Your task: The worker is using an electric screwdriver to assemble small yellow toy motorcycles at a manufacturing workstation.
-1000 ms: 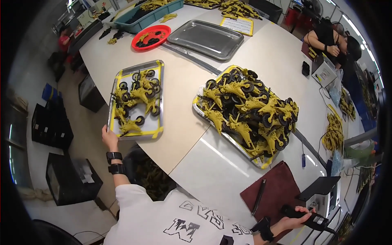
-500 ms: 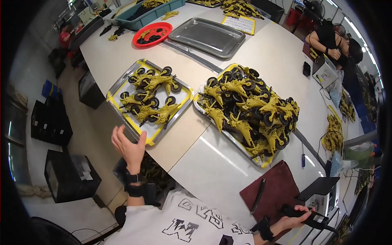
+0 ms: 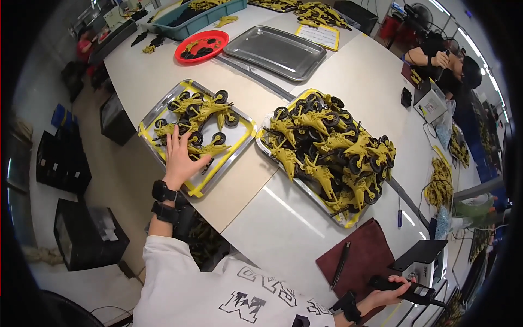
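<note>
In the head view, from my seat far away, I have the left hand [image 3: 182, 161] over a flat silver metal tray edged with yellow tape [image 3: 226, 162]. Its fingers and thumb are spread apart over a yellow and black plastic toy motorbike [image 3: 215, 147], so it looks open to me. I can't tell if the fingertips press on it. More yellow and black toy motorbikes [image 3: 204, 110] lie in the same tray, past the fingers.

I have the right hand [image 3: 393, 293] down at the lower right, with its fingers curled around a black handheld tool with a cord [image 3: 418, 294]. Close by, a dark red square cloth [image 3: 362, 250] lies on the pale table [image 3: 261, 201], with a thin black stick [image 3: 340, 265] on top.

Just right of the first tray, I see a big heap of yellow and black toy motorbikes [image 3: 329, 155] piled in a second silver metal tray with yellow tape [image 3: 302, 188]. Farther up the table are a shiny gray metal tray [image 3: 275, 52], a round red plastic dish [image 3: 188, 41] with black round bits [image 3: 204, 52] in it, and a long teal plastic bin [image 3: 182, 34]
</note>
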A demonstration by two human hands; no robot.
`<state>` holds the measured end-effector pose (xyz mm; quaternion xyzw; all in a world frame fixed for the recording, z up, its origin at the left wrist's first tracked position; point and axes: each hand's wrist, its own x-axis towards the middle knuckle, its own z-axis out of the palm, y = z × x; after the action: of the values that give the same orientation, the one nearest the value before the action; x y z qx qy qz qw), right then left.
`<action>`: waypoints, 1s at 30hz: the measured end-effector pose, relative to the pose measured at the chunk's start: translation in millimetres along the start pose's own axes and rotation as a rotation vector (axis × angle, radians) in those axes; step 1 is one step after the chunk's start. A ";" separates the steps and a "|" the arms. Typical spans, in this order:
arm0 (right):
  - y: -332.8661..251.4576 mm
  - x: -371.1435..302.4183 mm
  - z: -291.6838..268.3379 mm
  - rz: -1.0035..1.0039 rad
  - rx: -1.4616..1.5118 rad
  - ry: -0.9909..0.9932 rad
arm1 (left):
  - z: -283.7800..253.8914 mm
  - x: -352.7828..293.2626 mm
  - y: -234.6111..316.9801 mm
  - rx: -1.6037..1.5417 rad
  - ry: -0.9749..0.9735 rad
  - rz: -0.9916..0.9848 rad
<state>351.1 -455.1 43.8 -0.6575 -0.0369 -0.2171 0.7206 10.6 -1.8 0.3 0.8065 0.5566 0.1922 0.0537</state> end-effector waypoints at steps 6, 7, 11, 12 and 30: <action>-7.1 -5.3 10.6 -0.031 0.000 -0.022 | -22.2 10.6 -63.8 0.049 0.022 0.165; -5.8 -4.8 10.6 -0.029 -0.001 -0.021 | -29.5 11.4 -70.5 0.081 0.025 0.143; -0.7 -2.3 8.2 -0.042 0.015 -0.020 | -31.0 13.7 -117.2 0.050 0.180 0.057; -0.5 -1.5 7.5 -0.050 0.008 -0.033 | -30.7 14.8 -123.5 0.003 0.194 0.034; -4.4 -2.3 18.5 -0.032 0.009 0.010 | -7.4 53.2 -104.7 0.124 0.176 -0.164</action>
<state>351.7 -436.8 49.6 -0.6526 -0.0449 -0.2318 0.7200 -67.7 85.4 -11.0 0.7402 0.6339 0.2225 -0.0296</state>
